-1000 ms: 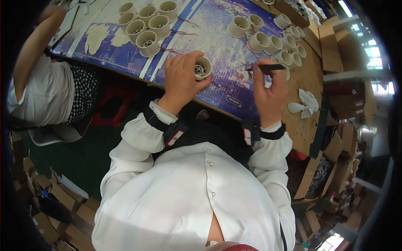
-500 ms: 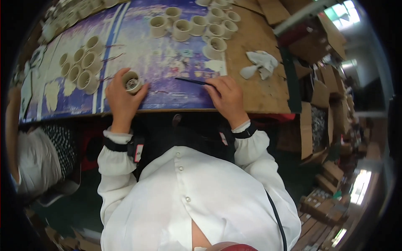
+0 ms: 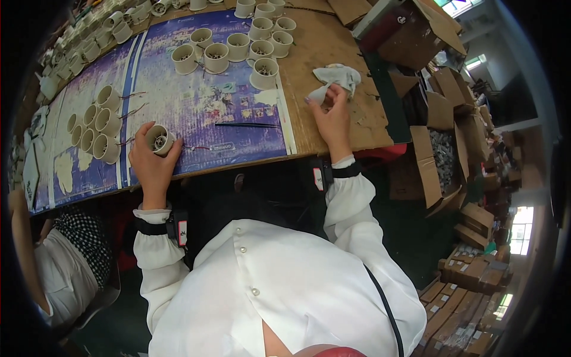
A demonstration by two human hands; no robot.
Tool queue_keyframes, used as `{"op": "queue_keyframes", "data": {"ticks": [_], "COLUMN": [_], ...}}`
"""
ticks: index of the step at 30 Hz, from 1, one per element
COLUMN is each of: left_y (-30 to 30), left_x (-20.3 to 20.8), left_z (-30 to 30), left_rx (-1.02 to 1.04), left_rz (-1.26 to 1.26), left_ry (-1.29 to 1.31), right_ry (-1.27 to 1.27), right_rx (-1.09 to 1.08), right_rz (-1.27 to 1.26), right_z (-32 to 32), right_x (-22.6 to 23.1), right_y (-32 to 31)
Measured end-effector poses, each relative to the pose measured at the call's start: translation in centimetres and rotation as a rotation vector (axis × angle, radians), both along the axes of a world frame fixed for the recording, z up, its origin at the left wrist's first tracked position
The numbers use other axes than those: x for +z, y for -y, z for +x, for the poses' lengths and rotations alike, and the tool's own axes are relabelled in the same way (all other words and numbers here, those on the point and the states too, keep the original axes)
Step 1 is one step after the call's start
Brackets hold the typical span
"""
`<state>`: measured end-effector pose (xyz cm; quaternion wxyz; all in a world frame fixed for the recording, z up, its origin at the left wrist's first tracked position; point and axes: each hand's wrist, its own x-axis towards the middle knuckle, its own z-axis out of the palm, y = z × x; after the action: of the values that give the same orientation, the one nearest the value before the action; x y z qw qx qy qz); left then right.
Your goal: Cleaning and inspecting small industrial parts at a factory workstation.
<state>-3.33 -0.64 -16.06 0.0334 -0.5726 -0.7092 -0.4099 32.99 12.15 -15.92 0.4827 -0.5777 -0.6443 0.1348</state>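
Note:
My left hand [image 3: 154,163] is wrapped round a cream-coloured cup [image 3: 160,140] near the table's front edge; small parts show inside it and a thin red wire comes out on its right. At the right, my right hand [image 3: 333,119] pinches the near end of a crumpled white cloth [image 3: 342,77] lying on the brown board. Between the hands, a thin black stick-like tool [image 3: 247,125] lies flat on the purple printed sheet, touched by neither hand.
To the left stands a cluster of similar cups [image 3: 107,122], some with red wires. More filled cups [image 3: 216,58] sit at the far middle. Rows of pale cups [image 3: 122,33] line the far left. Cardboard boxes [image 3: 440,154] stand right of the table. A person's white clothing [image 3: 65,256] shows at left.
My right hand has let go of the black tool, leaving it on the sheet, and has moved right to take hold of the white cloth. The left hand still holds the cup.

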Motion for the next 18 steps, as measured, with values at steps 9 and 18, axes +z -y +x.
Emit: {"op": "queue_keyframes", "data": {"ticks": [9,18], "left_y": [-0.2,0.2], "left_x": [0.4,0.4], "left_z": [-0.1,0.0], "left_rx": [-0.021,-0.015], "left_rz": [0.023,-0.040], "left_ry": [0.014,0.064], "right_ry": [0.081,0.113], "right_rx": [0.324,0.635], "right_rz": [-0.066,0.043], "right_z": [-5.3,-10.1], "right_x": [1.7,2.3], "right_y": [4.2,7.4]}}
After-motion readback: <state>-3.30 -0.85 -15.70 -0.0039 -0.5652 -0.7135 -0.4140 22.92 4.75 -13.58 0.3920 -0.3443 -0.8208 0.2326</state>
